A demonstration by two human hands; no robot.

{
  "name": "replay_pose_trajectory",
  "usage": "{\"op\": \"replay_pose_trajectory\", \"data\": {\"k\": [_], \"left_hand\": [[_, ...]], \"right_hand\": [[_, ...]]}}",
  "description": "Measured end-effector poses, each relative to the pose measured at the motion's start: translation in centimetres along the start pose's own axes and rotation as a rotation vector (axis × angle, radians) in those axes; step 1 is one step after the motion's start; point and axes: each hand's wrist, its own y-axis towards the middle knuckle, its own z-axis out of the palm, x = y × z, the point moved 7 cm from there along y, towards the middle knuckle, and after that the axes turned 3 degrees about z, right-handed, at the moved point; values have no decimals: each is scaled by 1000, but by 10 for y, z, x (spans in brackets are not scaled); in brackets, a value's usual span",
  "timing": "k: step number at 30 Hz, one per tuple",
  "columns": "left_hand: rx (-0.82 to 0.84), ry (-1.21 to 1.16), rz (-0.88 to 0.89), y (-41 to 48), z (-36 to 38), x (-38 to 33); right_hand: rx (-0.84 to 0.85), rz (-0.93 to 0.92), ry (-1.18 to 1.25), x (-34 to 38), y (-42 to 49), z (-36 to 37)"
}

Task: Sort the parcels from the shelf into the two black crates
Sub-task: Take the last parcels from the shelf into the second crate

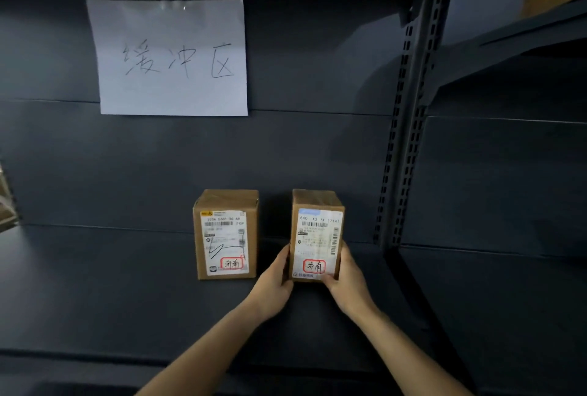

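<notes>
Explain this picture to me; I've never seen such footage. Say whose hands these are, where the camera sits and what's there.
There is no machine here. A person wears one camera on the head, looking forward and down, so the arms reaching in are theirs. The left hand and right hand grip the sides of a cardboard parcel at a dark shelf. A second parcel stands beside it, untouched. Both carry shipping labels with a red-boxed mark. A handwritten paper sign hangs on the back panel. The black crates are not in view.

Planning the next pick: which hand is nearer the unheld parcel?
Left. The left hand sits just right of the unheld parcel; the right hand is beyond the held parcel.
</notes>
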Motion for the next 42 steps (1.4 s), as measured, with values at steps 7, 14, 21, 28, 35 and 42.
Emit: {"op": "replay_pose_trajectory", "data": {"k": [7, 14, 21, 28, 35, 42], "left_hand": [[-231, 27, 42, -30, -50, 10], [-556, 187, -27, -60, -140, 54], [-285, 252, -180, -26, -144, 87], [-162, 164, -148, -9, -131, 85], [-185, 128, -127, -10, -130, 79], [-240, -75, -44, -21, -138, 58]], "right_hand": [[53, 31, 6, -3, 8, 11], [110, 38, 12, 4, 21, 27], [145, 87, 0, 2, 33, 36], [186, 108, 6, 3, 40, 50], [204, 133, 31, 5, 41, 50], [201, 122, 120, 12, 30, 27]]}}
